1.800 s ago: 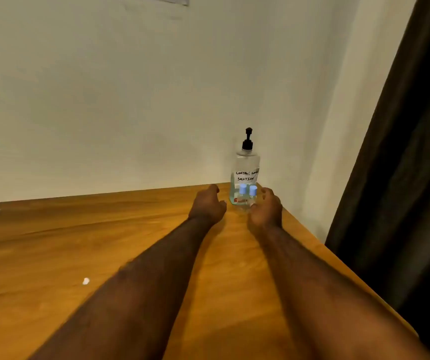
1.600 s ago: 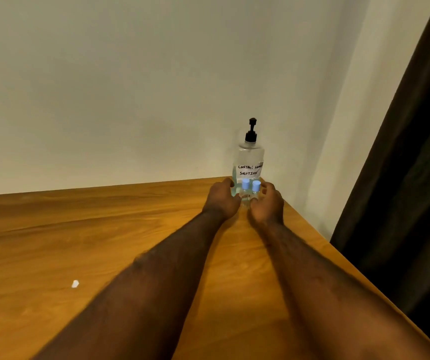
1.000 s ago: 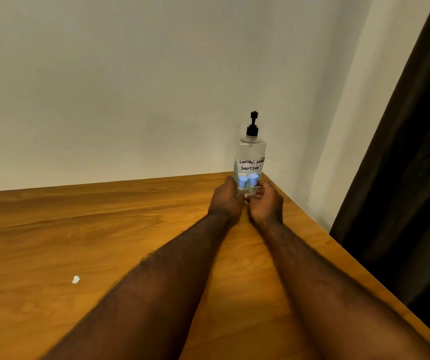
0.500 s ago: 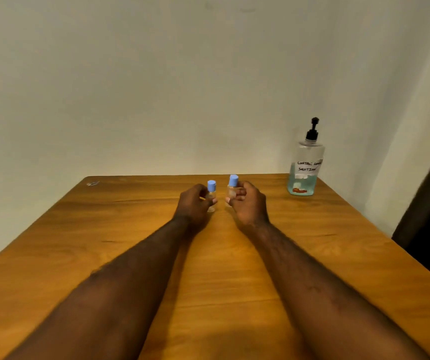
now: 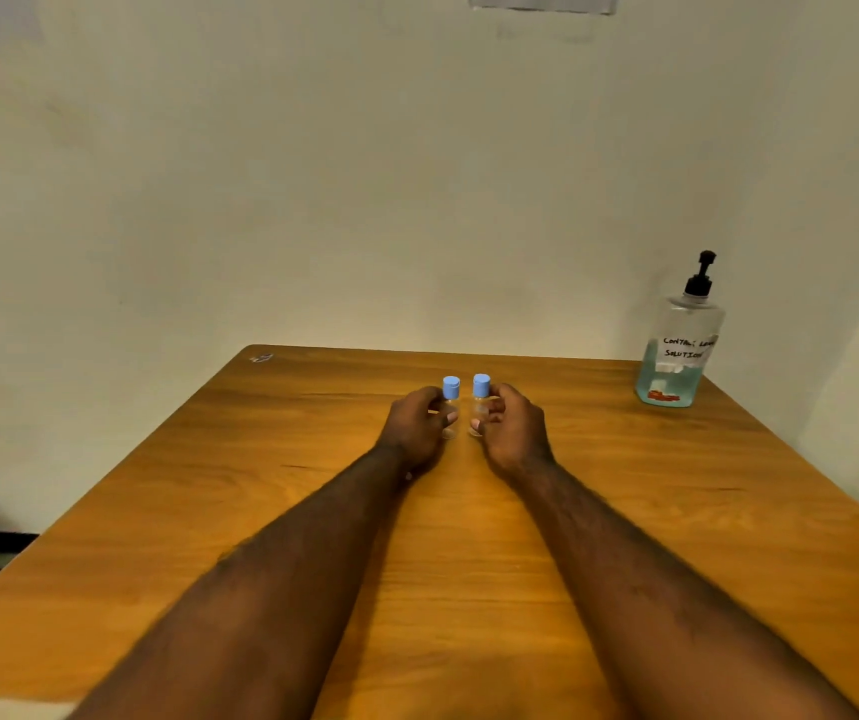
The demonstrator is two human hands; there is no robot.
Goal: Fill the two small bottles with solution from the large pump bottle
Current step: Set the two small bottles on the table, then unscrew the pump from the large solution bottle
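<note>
**A small bottle in each hand, mid-desk**

My left hand (image 5: 417, 428) has its fingers and thumb curled round the left small bottle (image 5: 451, 407), pinching its clear body below the blue cap. My right hand (image 5: 513, 431) grips the right small bottle (image 5: 480, 405) the same way, thumb to the front. Both bottles are upright, caps on, just beside each other with a narrow gap between them. I cannot tell whether their bases touch the desk (image 5: 728, 511) or sit just above it. Both look clear and empty, though they are too small to be sure.

My forearms stretch out over the wooden desk from the near edge. The large pump bottle (image 5: 679, 350) stands well apart at the far right corner, close to the wall (image 5: 417, 200). It has a black pump, a handwritten label and blue-green solution in its lower part. A small pale scrap (image 5: 261, 358) lies at the far left corner.
</note>
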